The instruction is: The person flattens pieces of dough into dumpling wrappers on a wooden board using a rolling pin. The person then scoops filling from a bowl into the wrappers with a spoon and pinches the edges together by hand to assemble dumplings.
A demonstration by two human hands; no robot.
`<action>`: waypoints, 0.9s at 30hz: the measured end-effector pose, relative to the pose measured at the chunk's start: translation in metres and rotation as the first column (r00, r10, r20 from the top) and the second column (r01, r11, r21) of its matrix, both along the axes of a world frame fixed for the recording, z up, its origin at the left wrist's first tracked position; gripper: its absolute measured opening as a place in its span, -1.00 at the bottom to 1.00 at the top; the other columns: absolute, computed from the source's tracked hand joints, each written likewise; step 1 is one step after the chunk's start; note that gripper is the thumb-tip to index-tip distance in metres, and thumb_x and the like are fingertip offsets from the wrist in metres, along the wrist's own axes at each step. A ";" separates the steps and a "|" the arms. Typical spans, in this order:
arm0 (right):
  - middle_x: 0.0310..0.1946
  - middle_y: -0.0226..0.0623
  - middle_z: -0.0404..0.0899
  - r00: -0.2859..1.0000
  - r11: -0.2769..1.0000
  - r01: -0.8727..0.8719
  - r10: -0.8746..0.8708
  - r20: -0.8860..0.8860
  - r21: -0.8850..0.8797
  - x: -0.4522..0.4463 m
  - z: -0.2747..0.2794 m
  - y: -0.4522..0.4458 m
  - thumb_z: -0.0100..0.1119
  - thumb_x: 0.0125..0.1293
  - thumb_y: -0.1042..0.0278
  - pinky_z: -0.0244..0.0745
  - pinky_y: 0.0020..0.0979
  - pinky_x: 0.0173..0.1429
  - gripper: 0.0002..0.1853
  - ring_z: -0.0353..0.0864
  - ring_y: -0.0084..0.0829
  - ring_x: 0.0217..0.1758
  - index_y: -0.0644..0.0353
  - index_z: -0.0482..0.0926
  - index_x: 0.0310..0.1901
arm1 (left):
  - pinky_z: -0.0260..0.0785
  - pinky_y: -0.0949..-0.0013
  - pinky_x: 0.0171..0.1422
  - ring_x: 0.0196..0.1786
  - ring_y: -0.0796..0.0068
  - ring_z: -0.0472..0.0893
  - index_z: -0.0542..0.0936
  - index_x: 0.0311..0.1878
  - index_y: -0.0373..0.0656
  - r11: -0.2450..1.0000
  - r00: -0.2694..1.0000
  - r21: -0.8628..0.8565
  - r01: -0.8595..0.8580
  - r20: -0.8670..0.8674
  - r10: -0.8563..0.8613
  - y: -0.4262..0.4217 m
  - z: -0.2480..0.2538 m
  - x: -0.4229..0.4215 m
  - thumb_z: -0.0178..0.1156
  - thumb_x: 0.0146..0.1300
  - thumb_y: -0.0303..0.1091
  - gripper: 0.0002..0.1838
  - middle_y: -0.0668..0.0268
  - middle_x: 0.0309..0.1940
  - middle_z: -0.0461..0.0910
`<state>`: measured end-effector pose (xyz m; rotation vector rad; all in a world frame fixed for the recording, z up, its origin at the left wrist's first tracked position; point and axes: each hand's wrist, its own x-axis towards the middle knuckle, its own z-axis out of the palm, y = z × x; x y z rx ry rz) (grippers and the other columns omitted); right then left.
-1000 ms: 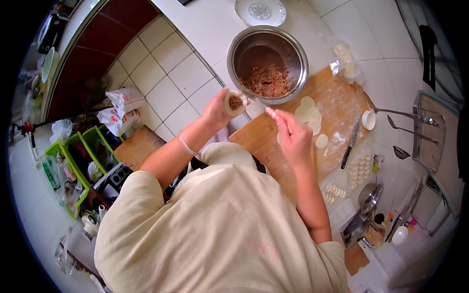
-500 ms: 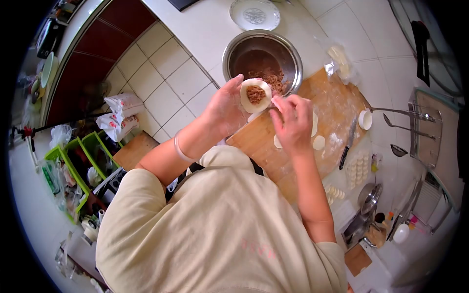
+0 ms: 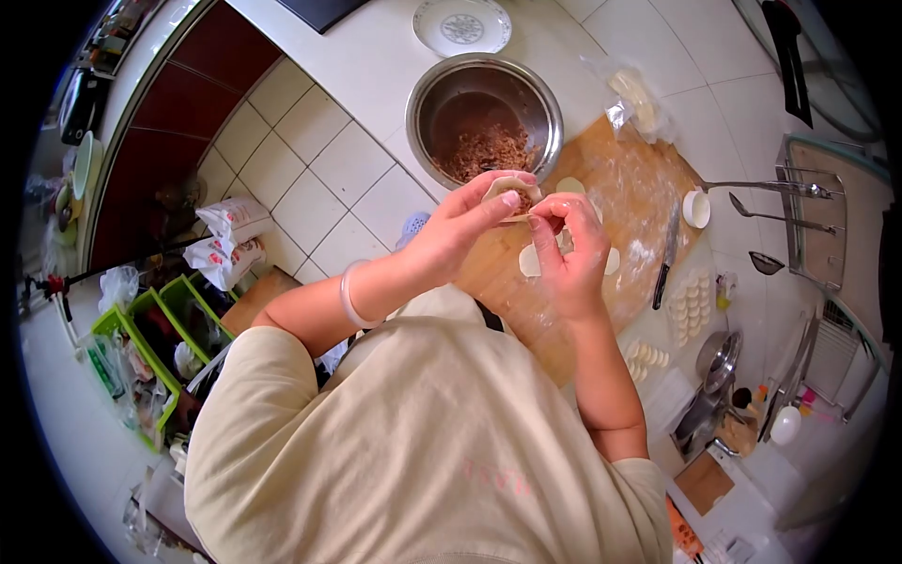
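My left hand [image 3: 462, 221] cups a round dumpling wrapper [image 3: 496, 189] with brown minced filling in it, the thumb lying over the filling. The wrapper is partly folded up. At its right edge, my right hand [image 3: 573, 246] pinches the dough between thumb and fingers. Just beyond both hands stands a steel bowl [image 3: 419, 120] with more minced filling [image 3: 484, 150] at its near side. Below my right hand, several flat wrappers [image 3: 532, 261] lie on the floured wooden board [image 3: 507, 301]; some are partly hidden by that hand.
A knife [image 3: 667, 258] rests on the board's right side near a small white cup [image 3: 696, 209]. Rows of finished dumplings [image 3: 692, 305] lie farther right. A white plate [image 3: 442, 28] sits behind the bowl, and a plastic bag [image 3: 634, 99] beside the board. Green bins [image 3: 155, 320] stand at left.
The wrapper, open and flat before, is now tilted and partly folded in my left hand. My right hand has come in to its edge. The view has shifted slightly.
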<state>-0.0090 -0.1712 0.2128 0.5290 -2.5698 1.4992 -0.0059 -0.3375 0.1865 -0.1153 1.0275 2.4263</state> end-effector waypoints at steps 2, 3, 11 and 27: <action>-0.34 -0.23 0.51 0.998 1.000 0.013 -0.011 0.068 -0.018 0.002 0.001 0.001 0.23 0.21 0.57 0.47 -0.43 -0.30 -0.91 0.54 -0.39 -0.34 0.26 0.52 -0.27 | 0.29 0.28 0.29 0.22 0.47 0.44 0.40 0.26 -0.20 0.991 0.979 -0.132 0.006 -0.203 -0.033 0.000 -0.003 0.002 0.08 0.42 -0.22 -0.58 0.31 0.19 0.44; -0.32 -0.23 0.51 0.996 0.999 0.030 -0.029 0.083 -0.011 0.003 0.001 0.002 0.23 0.21 0.57 0.47 -0.43 -0.31 -0.91 0.54 -0.42 -0.37 0.27 0.52 -0.27 | 0.29 0.28 0.29 0.22 0.47 0.44 0.40 0.26 -0.20 0.991 0.979 -0.133 0.009 -0.202 -0.036 0.001 -0.004 0.004 0.08 0.42 -0.22 -0.58 0.31 0.19 0.44; -0.26 -0.24 0.50 0.992 0.997 0.080 -0.079 -0.094 0.003 0.003 -0.001 0.001 0.26 0.20 0.53 0.49 -0.38 -0.23 -0.89 0.54 -0.36 -0.25 0.28 0.52 -0.27 | 0.36 0.41 0.26 0.16 0.55 0.46 0.43 0.18 -0.32 0.976 0.947 -0.209 -0.053 -0.321 -0.017 0.006 -0.001 0.011 0.15 0.36 -0.43 -0.63 0.25 0.09 0.51; -0.33 -0.23 0.53 0.986 0.989 0.053 -0.074 -0.150 -0.139 0.009 0.002 0.010 0.33 0.17 0.46 0.45 -0.37 -0.18 -0.86 0.50 -0.30 -0.25 0.26 0.56 -0.29 | 0.43 0.32 0.25 0.22 0.42 0.44 0.29 0.31 -0.26 0.994 0.902 -0.098 -0.048 -0.432 0.001 0.002 -0.002 0.009 0.16 0.28 -0.61 -0.47 0.22 0.16 0.38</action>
